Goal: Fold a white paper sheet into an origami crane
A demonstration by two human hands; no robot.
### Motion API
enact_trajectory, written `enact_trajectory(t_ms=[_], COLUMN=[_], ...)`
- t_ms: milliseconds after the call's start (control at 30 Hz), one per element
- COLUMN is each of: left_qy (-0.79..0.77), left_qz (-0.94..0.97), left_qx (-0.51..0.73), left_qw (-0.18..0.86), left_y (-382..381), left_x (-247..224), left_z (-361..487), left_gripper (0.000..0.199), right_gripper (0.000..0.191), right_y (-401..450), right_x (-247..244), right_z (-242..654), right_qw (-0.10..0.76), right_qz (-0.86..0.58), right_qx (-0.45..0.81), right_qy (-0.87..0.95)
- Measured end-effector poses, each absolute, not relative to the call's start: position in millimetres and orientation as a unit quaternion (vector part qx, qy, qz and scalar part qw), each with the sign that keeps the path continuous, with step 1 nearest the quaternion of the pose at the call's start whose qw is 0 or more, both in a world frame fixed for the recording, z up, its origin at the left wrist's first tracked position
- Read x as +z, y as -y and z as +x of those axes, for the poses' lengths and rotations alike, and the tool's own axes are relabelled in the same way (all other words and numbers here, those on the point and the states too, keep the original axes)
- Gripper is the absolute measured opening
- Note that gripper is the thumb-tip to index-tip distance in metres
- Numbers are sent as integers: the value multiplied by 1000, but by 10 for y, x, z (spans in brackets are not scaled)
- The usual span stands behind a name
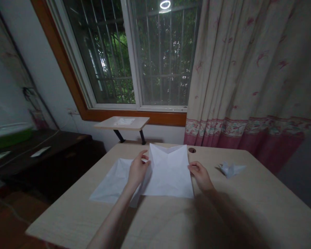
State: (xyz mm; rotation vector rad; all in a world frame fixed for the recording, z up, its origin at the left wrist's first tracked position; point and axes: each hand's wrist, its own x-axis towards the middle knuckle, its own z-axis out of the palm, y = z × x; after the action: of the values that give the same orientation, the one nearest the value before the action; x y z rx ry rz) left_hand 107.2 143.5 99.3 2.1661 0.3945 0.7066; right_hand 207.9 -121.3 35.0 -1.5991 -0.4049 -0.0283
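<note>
A white sheet of paper (171,176) with crease lines stands partly raised off the desk in front of me, its top edge dipping in a shallow V. My left hand (138,169) is at its left edge, fingers curled and thumb against the paper. At the right edge, my right hand (200,175) pinches the same sheet between thumb and fingers. A second creased white sheet (109,185) lies on the desk to the left, partly hidden behind my left hand and forearm. To the right of my right hand rests a folded paper crane (231,169).
The pale wooden desk (166,224) has a small raised shelf (106,123) at the back left, with white paper (124,121) on it. A round hole (192,150) is near the back edge. A dark cabinet (75,145) stands left; a curtain (248,86) hangs behind, right.
</note>
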Motion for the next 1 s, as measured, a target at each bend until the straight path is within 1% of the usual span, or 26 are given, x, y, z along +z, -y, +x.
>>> enact_trajectory(t_ms=[100,233,467,533,633,767,867,1000], left_qy=[-118,-40,28,39,31,25,35,45], left_qz=[857,860,871,881,896,899,896,890], left_qx=[251,206,163,159,156,158,162,196], left_qw=[434,464,462,444,415,407,412,410], left_y=[-1292,-1151,-1137,-1148,-1160,-1178,-1180,-1152], left_x=[835,599,310,248,168,106,115,181], left_z=[1220,1324,1307,1296,1287,1281,1262,1220], left_gripper=[50,47,62,65,69,67,63,60], right_gripper=[42,38,25,31,47,63,69,72], right_y=[1449,1696,1985,2028,2073,2128,2154,2145], right_x=[316,251,116,78,7,-107,-140,-75], right_z=[2106,2117,2131,2164,2230,2291,2274,2183], right_qw=[678,667,651,653,660,653,636,599], right_qz=[-718,-732,-746,-744,-738,-737,-741,-765], right_qx=[-11,-6,9,14,5,-18,-43,-63], right_qy=[157,138,140,141,143,177,211,230])
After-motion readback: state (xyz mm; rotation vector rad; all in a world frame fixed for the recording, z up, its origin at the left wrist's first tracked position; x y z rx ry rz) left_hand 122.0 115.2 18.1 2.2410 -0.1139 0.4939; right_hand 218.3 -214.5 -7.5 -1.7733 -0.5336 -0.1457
